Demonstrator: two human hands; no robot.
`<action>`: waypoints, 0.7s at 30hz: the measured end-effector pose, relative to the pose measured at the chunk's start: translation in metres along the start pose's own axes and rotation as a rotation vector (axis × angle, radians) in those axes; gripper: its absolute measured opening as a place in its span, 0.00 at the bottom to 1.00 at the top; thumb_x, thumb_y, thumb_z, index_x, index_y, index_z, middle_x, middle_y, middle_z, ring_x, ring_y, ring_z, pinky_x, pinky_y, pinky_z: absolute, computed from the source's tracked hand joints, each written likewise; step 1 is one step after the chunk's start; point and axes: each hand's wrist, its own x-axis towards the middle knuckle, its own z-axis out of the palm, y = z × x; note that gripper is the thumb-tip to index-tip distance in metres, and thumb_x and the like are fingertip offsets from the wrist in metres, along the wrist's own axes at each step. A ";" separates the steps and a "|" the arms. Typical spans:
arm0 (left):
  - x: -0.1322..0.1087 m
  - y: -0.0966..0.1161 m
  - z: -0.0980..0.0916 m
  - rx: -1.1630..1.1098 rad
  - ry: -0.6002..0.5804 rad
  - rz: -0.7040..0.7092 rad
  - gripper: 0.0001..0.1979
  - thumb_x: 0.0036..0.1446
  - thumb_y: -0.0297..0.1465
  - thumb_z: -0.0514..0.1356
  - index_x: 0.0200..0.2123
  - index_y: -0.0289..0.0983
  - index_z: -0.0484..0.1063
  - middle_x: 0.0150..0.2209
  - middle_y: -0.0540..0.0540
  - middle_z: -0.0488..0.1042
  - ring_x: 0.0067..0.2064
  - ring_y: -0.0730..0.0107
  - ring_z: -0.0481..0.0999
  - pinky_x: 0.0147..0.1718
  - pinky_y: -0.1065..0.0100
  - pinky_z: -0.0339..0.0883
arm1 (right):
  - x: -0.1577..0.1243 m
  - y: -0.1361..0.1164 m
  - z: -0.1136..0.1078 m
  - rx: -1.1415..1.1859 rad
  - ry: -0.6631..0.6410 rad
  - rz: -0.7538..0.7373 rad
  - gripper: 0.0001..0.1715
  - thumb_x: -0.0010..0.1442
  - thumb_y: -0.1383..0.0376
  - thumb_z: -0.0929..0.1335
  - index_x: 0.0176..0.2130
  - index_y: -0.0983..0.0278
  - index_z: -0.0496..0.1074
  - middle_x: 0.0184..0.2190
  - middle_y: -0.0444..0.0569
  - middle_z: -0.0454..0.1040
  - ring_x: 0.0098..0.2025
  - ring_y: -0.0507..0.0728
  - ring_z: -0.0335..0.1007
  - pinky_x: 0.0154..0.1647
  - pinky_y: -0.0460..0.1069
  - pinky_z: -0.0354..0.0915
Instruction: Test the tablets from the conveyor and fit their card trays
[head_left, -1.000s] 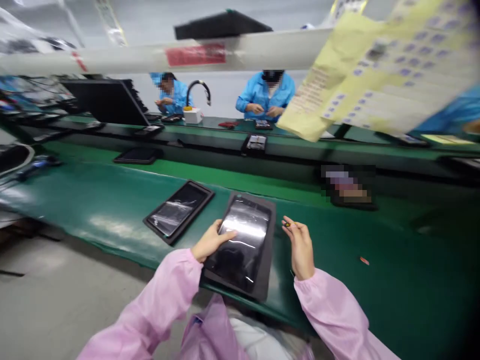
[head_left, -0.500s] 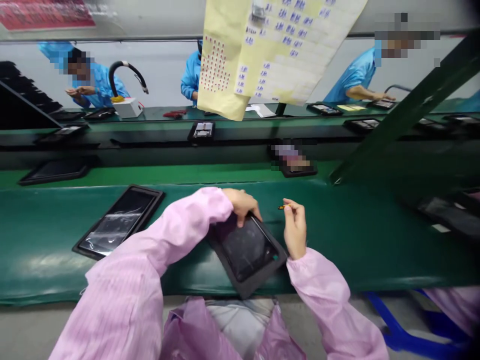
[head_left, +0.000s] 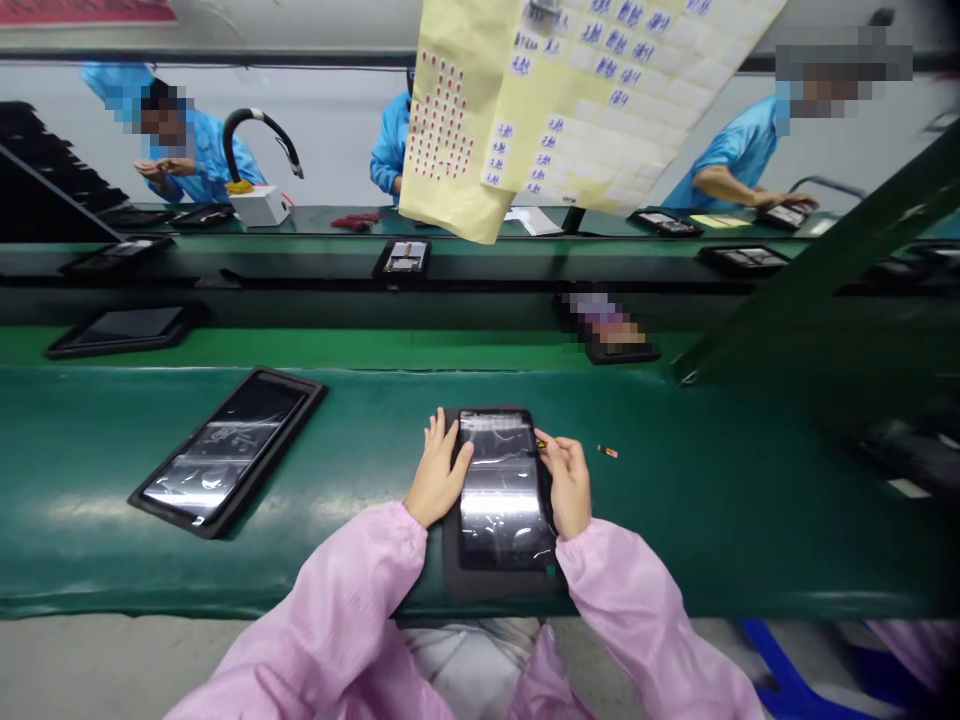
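Wide green counter (head_left: 712,520) fills the view, its mat smooth and slightly shiny, rolled soft over the near edge. Overhead hangs a big pale-yellow sheet (head_left: 465,190), limp paper printed with rows of red dots and blue marks. Across the far lanes, co-workers (head_left: 716,160) in blue coats bend over their own flat pieces. Down on the left of the counter lies a second tablet (head_left: 225,450), a long black rectangle set at a slant in a raised dark frame, its clear film wrinkled and catching the light. Dead centre, right at the near edge: a matte black tray (head_left: 450,565), rounded corners, dull foam-like look. Seated in it is the tablet (head_left: 502,500), a glossy dark slab lying square to the person, film creased in fine white lines. Pink ribbed sleeves (head_left: 337,620) come in from both sides. The left hand (head_left: 437,472) lies open and flat, fingers spread, fingertips resting on the tablet's left edge, gripping nothing. The right hand (head_left: 568,482) sits at the right edge, curled, thumb and forefinger closed on a tiny part (head_left: 541,441), orange and black, held just over the tablet's upper right rim. Near it, loose on the mat, lies a small orange chip (head_left: 607,452), apart from both hands.
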 end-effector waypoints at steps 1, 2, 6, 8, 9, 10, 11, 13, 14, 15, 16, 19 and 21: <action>0.007 0.004 0.003 -0.038 0.007 0.012 0.30 0.67 0.45 0.44 0.64 0.32 0.56 0.70 0.35 0.38 0.71 0.54 0.35 0.66 0.44 0.35 | -0.004 0.002 -0.002 0.039 0.061 0.009 0.20 0.56 0.48 0.68 0.36 0.60 0.63 0.45 0.52 0.79 0.48 0.58 0.75 0.54 0.59 0.65; 0.014 0.008 0.005 -0.070 0.017 0.018 0.28 0.67 0.44 0.45 0.63 0.33 0.58 0.70 0.35 0.42 0.71 0.54 0.36 0.66 0.43 0.33 | -0.008 0.003 -0.004 0.077 0.116 0.017 0.20 0.56 0.48 0.68 0.36 0.60 0.62 0.42 0.50 0.79 0.47 0.58 0.76 0.53 0.59 0.66; 0.023 0.015 0.012 -0.179 0.090 -0.005 0.22 0.66 0.38 0.48 0.58 0.34 0.64 0.68 0.36 0.52 0.71 0.55 0.40 0.66 0.41 0.27 | -0.018 0.002 -0.009 0.193 0.249 0.053 0.20 0.53 0.50 0.71 0.34 0.61 0.63 0.35 0.46 0.80 0.43 0.58 0.78 0.52 0.58 0.68; 0.021 0.015 0.016 -0.219 0.125 -0.003 0.20 0.66 0.36 0.48 0.56 0.35 0.66 0.67 0.37 0.55 0.71 0.56 0.41 0.66 0.41 0.26 | -0.020 -0.001 -0.009 0.235 0.261 0.074 0.20 0.51 0.52 0.72 0.33 0.61 0.64 0.33 0.46 0.80 0.43 0.58 0.79 0.54 0.58 0.67; 0.019 0.015 0.017 -0.236 0.140 0.008 0.19 0.66 0.35 0.48 0.56 0.35 0.66 0.67 0.38 0.56 0.71 0.56 0.42 0.66 0.42 0.25 | -0.021 -0.003 -0.008 0.255 0.258 0.083 0.19 0.50 0.52 0.73 0.32 0.62 0.65 0.32 0.46 0.80 0.43 0.59 0.79 0.55 0.58 0.66; 0.017 0.016 0.018 -0.254 0.158 0.021 0.19 0.66 0.35 0.48 0.56 0.36 0.65 0.67 0.38 0.56 0.71 0.57 0.42 0.66 0.42 0.24 | -0.022 -0.005 -0.008 0.275 0.251 0.091 0.19 0.50 0.53 0.73 0.31 0.62 0.66 0.32 0.45 0.80 0.44 0.59 0.79 0.56 0.59 0.65; 0.015 0.017 0.018 -0.281 0.182 0.032 0.19 0.66 0.36 0.48 0.56 0.36 0.65 0.67 0.38 0.56 0.71 0.57 0.42 0.66 0.43 0.25 | -0.023 -0.007 -0.007 0.297 0.241 0.096 0.18 0.49 0.54 0.74 0.31 0.62 0.67 0.31 0.45 0.80 0.45 0.60 0.78 0.58 0.59 0.63; 0.013 0.021 0.018 -0.374 0.243 0.048 0.19 0.66 0.38 0.49 0.56 0.38 0.64 0.67 0.39 0.54 0.70 0.57 0.45 0.67 0.45 0.31 | -0.025 -0.013 -0.006 0.347 0.216 0.100 0.17 0.49 0.56 0.74 0.30 0.62 0.68 0.31 0.43 0.79 0.48 0.60 0.77 0.62 0.58 0.58; 0.012 0.024 0.017 -0.443 0.269 0.047 0.20 0.66 0.39 0.49 0.57 0.38 0.63 0.67 0.39 0.54 0.70 0.58 0.47 0.67 0.47 0.37 | -0.026 -0.017 -0.006 0.374 0.204 0.099 0.16 0.49 0.56 0.74 0.30 0.62 0.68 0.30 0.43 0.79 0.49 0.60 0.77 0.64 0.58 0.56; 0.012 0.027 0.016 -0.524 0.285 0.036 0.20 0.65 0.41 0.50 0.57 0.39 0.63 0.67 0.39 0.54 0.69 0.58 0.50 0.67 0.49 0.43 | -0.027 -0.022 -0.006 0.400 0.191 0.097 0.15 0.49 0.56 0.74 0.31 0.62 0.68 0.30 0.43 0.79 0.50 0.60 0.76 0.65 0.58 0.55; 0.012 0.031 0.015 -0.613 0.288 0.016 0.21 0.65 0.42 0.52 0.57 0.40 0.63 0.66 0.39 0.56 0.68 0.58 0.54 0.66 0.52 0.48 | -0.029 -0.027 -0.007 0.424 0.174 0.096 0.15 0.50 0.56 0.73 0.31 0.61 0.68 0.31 0.44 0.80 0.50 0.60 0.75 0.65 0.59 0.55; 0.011 0.046 0.010 -0.872 0.285 -0.046 0.23 0.61 0.44 0.56 0.55 0.39 0.64 0.60 0.40 0.66 0.64 0.59 0.62 0.63 0.56 0.56 | -0.034 -0.045 -0.009 0.523 0.120 0.141 0.13 0.52 0.57 0.72 0.32 0.61 0.67 0.38 0.50 0.81 0.53 0.61 0.73 0.64 0.62 0.56; 0.010 0.056 0.005 -0.997 0.269 -0.034 0.23 0.59 0.43 0.59 0.55 0.39 0.63 0.56 0.40 0.70 0.60 0.60 0.68 0.60 0.57 0.61 | -0.037 -0.058 -0.009 0.608 0.103 0.187 0.11 0.52 0.58 0.71 0.33 0.60 0.67 0.42 0.53 0.81 0.55 0.60 0.72 0.64 0.62 0.55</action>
